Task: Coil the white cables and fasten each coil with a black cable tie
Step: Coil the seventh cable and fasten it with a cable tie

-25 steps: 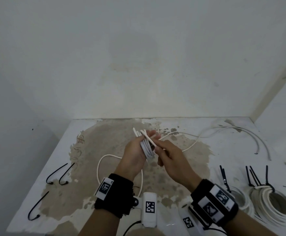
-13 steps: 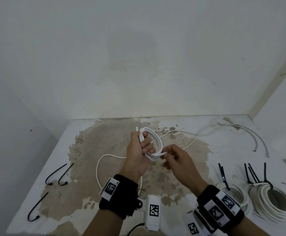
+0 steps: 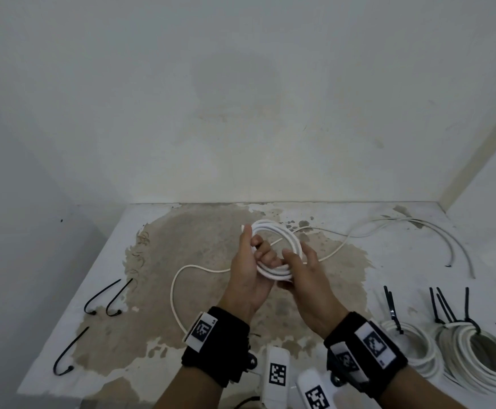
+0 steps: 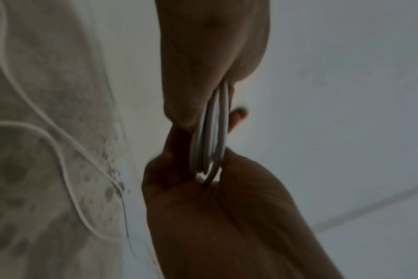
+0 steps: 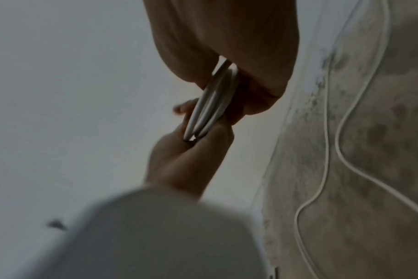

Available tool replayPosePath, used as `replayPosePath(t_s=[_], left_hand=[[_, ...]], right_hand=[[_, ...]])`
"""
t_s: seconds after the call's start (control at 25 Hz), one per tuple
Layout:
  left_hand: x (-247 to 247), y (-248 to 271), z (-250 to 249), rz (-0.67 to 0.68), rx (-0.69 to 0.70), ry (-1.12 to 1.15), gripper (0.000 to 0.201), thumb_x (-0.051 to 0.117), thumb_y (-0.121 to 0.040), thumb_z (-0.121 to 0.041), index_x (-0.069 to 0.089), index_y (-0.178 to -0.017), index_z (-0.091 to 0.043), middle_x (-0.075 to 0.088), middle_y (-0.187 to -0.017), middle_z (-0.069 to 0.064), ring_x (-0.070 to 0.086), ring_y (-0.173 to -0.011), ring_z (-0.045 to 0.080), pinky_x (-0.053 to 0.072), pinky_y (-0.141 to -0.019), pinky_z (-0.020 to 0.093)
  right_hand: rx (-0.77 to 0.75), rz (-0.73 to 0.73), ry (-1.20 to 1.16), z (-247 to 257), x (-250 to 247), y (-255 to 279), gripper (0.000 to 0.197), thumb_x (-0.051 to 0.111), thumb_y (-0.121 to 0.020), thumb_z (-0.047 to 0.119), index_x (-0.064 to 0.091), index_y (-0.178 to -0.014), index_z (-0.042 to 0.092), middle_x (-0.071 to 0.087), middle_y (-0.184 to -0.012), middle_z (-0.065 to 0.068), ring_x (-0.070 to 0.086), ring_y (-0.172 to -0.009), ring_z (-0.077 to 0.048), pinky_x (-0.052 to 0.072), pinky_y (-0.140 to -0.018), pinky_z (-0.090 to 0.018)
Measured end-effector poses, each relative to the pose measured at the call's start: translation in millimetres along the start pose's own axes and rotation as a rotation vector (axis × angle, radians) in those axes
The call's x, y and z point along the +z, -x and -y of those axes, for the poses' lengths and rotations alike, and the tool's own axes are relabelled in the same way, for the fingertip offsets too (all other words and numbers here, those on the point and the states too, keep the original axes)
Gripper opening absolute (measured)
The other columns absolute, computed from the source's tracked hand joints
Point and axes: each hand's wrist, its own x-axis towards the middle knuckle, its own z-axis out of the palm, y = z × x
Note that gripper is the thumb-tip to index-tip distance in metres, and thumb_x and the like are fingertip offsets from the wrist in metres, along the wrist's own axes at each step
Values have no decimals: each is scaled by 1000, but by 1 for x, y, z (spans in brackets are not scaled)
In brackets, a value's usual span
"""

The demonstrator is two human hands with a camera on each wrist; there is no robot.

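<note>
A white cable coil (image 3: 282, 231) of a few loops is held above the stained table (image 3: 181, 261). My left hand (image 3: 257, 246) grips its left side, with the thumb on the far rim and the fingers curled through the ring. At the coil's near right side my right hand (image 3: 298, 261) holds it between thumb and fingers. The left wrist view shows the coil (image 4: 210, 136) edge-on between both hands, and so does the right wrist view (image 5: 212, 105). Its loose cable end (image 3: 175, 290) loops over the table to the left. Three black cable ties (image 3: 102, 296) lie at the left.
Two finished white coils (image 3: 412, 346) (image 3: 477, 349) with black ties lie at the near right. Another loose white cable (image 3: 388, 222) runs across the back right of the table. Walls close the table in at the back and on the right.
The coil has turned from a tight edge-on bundle into an open ring. My right hand left the single strand and now grips the coil's near right side.
</note>
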Motion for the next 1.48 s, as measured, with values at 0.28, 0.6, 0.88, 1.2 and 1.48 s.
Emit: replayPosePath(t_s=[0.28,0.6,0.88,1.2,1.48], left_hand=[[-23,4,-5,-111,-40,-518,40,41,-102,-46,52,-85,-12,46,-50,-4,59,-48,14,50,-49,23],[-61,10,19,-307,-171,-583,49,41,-99,-54,55,-80,-11,51,-66,2,59,-50,13,50,-47,23],[-74,4,21,-287,-212,-875,50,35,-101,-54,50,-69,-19,50,-57,-5,45,-50,10,35,-47,21],[-96,4,2,-226,-318,-710,38,53,-98,-35,61,-65,-17,57,-57,1,54,-52,14,43,-56,26],[-132,21,-34,-292,-371,-889,45,41,-100,-36,47,-60,-16,43,-49,0,37,-40,13,30,-44,19]], right_hand=[[-360,51,494,-6,-23,-10,51,45,-102,23,29,-145,44,62,-96,-5,51,-59,-10,48,-58,-30],[-1037,-121,1329,-44,-34,5,38,39,-104,44,61,-125,21,54,-132,-7,52,-124,-23,33,-106,-39],[-1195,213,1632,-84,-36,12,46,39,-102,53,65,-92,16,63,-66,4,61,-60,-15,38,-100,-38],[-724,575,1155,-75,-13,13,60,23,-104,61,61,-106,15,68,-89,-8,57,-77,-18,41,-65,-31],[-546,893,1258,-75,23,9,38,28,-107,49,52,-92,24,51,-71,8,46,-62,-16,34,-62,-22]])
